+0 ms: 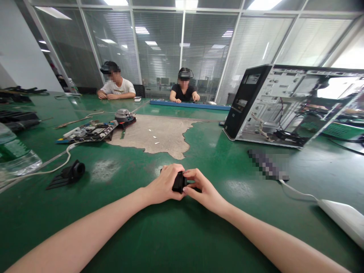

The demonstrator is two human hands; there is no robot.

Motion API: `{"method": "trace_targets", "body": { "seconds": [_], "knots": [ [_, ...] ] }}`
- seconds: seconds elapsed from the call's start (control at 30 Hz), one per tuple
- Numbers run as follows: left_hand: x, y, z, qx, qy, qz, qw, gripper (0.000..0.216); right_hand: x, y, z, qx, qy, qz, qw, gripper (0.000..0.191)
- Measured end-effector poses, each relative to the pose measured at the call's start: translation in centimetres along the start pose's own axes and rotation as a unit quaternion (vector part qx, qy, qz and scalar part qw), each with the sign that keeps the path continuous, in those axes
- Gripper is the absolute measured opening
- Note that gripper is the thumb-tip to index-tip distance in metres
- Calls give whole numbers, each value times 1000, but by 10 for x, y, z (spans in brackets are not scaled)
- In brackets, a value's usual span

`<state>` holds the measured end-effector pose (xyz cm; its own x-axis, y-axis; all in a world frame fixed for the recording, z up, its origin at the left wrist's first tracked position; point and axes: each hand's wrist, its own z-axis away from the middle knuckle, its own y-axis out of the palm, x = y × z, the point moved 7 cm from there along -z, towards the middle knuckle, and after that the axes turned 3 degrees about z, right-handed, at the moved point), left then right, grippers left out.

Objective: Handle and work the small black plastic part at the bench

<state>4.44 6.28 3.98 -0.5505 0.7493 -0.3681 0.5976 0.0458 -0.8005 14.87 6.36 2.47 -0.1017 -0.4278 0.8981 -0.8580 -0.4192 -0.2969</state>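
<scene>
Both my hands meet just above the green table (pixel 182 235) in front of me. My left hand (pixel 164 184) is closed around a small black part (pixel 179 182), its fingers curled over the top. My right hand (pixel 202 189) pinches the same black part from the right with thumb and fingertips. What the part is I cannot make out; most of it is hidden by my fingers.
An open computer case (pixel 284 104) lies on its side at the right. A circuit board (pixel 89 132), a fan (pixel 123 115), a black bracket (pixel 69 173) and a white cable (pixel 54 159) lie at left. A white power strip (pixel 341 216) sits at right. Two people sit at the far side.
</scene>
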Motion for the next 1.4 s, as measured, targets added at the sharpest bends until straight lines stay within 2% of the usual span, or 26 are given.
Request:
{"method": "trace_targets", "body": {
  "seconds": [0.17, 0.3, 0.53, 0.7, 0.9, 1.2, 1.4],
  "knots": [
    [-1, 0, 0, -3, 0, -1, 1000, 56, -1, -2, 0, -8, 13, 11, 1000, 23],
    [-1, 0, 0, -3, -3, 2, 1000, 57, -1, -1, 0, -1, 42, 22, 999, 33],
    [-1, -1, 0, -1, -6, 5, 1000, 57, 4, 0, 1, -4, -4, 19, 1000, 27],
    [-1, -1, -1, -6, -2, 5, 1000, 56, 1, -1, 0, -6, 11, 13, 1000, 22],
    [-2, -1, 0, -7, -2, 1, 1000, 56, 2, 0, 0, 1, 33, 16, 999, 34],
    [-1, 0, -1, -7, 1, 2, 1000, 57, -1, -1, 0, -5, 17, -12, 1000, 22],
    [-2, -2, -1, -5, -5, 8, 1000, 56, 0, 0, 0, 2, 42, 6, 999, 31]
  ]
}}
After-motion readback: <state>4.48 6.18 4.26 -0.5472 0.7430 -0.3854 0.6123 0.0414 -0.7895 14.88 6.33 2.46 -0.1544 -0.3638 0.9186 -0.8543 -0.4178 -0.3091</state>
